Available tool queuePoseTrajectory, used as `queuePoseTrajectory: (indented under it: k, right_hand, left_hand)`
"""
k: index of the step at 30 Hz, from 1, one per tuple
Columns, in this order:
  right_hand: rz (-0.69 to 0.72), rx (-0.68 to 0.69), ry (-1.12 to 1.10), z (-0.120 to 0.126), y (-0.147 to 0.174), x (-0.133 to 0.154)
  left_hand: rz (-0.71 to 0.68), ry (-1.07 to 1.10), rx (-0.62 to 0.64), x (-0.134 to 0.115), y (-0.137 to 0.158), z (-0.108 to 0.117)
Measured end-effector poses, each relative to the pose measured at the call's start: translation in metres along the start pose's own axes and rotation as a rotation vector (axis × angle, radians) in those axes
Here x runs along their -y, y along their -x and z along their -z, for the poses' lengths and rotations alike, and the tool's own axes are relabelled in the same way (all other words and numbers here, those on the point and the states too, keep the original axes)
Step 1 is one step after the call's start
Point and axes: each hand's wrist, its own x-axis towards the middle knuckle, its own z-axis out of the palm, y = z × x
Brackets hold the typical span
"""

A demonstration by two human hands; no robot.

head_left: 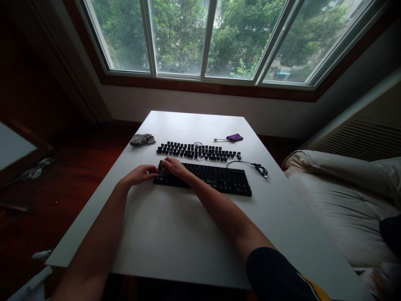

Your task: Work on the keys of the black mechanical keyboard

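Note:
A black keyboard (216,177) lies across the white table. At its left end, my right hand (175,166) reaches over the keys with fingers curled down and pinched. Something small and pale shows beneath those fingertips, too small to name. Beside it, my left hand (142,173) rests at the keyboard's left edge, thumb and fingers brought together; whatever they grip is hidden. Behind the keyboard stand rows of loose black keycaps (181,149). A cable (259,168) with its plug lies to the keyboard's right.
The white table (175,234) stands before a window (200,42). A crumpled grey cloth (142,140) lies at the table's left edge. Farther back sit a purple cloth (234,137) and a thin white-tipped stick (221,139). A pale padded seat (344,209) is on the right.

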Motion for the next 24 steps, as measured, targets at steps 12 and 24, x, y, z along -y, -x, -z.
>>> queuePoseTrajectory:
  k: [12,24]
  right_hand:
    - [-0.196,0.160,-0.202,0.002,-0.006,0.011]
    - [0.326,0.161,0.396,0.009,0.023,0.032]
  left_hand:
    - [-0.010,0.017,0.004,0.003,-0.002,-0.001]
    - [-0.020,0.022,0.016,0.004,-0.001,-0.001]
